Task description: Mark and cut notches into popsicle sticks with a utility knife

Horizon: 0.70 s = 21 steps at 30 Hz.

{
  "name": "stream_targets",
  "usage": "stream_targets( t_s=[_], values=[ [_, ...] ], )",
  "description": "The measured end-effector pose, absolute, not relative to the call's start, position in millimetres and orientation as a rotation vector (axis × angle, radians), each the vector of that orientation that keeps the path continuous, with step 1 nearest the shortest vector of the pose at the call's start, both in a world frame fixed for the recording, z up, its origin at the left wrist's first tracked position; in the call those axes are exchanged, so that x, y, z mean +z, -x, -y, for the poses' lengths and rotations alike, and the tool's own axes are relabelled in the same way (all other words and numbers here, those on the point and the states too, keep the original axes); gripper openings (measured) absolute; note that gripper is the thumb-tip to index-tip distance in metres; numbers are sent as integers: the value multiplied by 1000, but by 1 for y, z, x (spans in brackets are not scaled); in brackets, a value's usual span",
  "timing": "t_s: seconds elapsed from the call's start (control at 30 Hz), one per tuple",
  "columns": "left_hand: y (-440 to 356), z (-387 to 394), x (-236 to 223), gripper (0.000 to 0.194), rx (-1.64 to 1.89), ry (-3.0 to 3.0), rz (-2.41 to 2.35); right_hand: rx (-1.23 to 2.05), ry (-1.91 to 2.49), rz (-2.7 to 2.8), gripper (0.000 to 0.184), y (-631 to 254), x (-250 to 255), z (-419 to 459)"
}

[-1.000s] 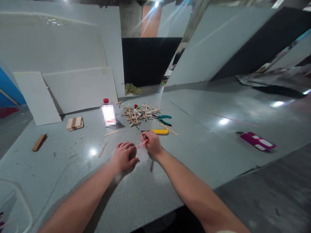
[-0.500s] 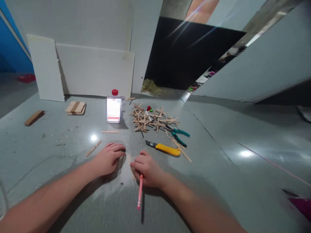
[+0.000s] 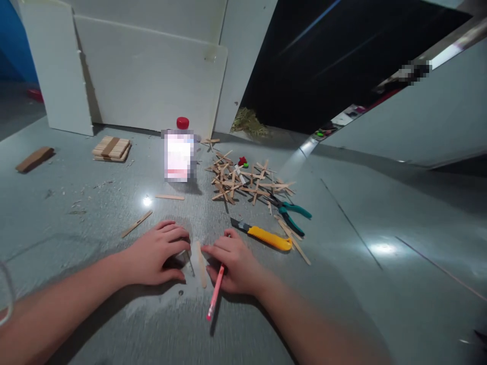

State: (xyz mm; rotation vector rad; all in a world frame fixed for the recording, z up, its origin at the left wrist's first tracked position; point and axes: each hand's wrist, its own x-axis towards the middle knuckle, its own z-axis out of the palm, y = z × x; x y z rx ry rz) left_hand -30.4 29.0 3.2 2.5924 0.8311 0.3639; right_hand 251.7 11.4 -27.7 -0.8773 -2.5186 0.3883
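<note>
A pink pencil (image 3: 215, 294) is held in my right hand (image 3: 236, 263), its eraser end pointing back toward me. The index finger of that hand reaches to the edge of a craft stick (image 3: 201, 264) lying between my hands. My left hand (image 3: 158, 253) rests on the surface left of this stick, thumb and fingers apart. By its fingertips is a thin dark line that may be a shadow or a narrow object. Beyond my right hand lies a yellow utility knife (image 3: 269, 238) with its blade end to the left. Green-handled pliers (image 3: 291, 215) sit farther right.
Joined craft sticks (image 3: 232, 182) spread in a loose pile ahead. A red-capped bottle (image 3: 182, 123) stands behind. To the left are a banded stack of sticks (image 3: 111, 148), a brown block (image 3: 35, 159) and single sticks. White panels (image 3: 148, 81) lean at the back.
My left hand has opened wider and shifted left, uncovering more of the craft stick. The pencil's eraser end has swung left. The camera view has tilted down and closer.
</note>
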Motion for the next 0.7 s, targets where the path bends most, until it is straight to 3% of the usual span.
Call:
stream_targets(
  t_s=[0.27,0.53,0.7],
  values=[
    [39,-39,-5,61,307,-2744,-855,392,867,2573,54,-246,-25,-15],
    [29,-41,-10,62,259,-2862,-877,376,997,2484,29,-239,-21,-13],
    [24,-34,-9,61,214,-2955,-956,301,1089,2446,30,-234,-21,-9]
  ],
)
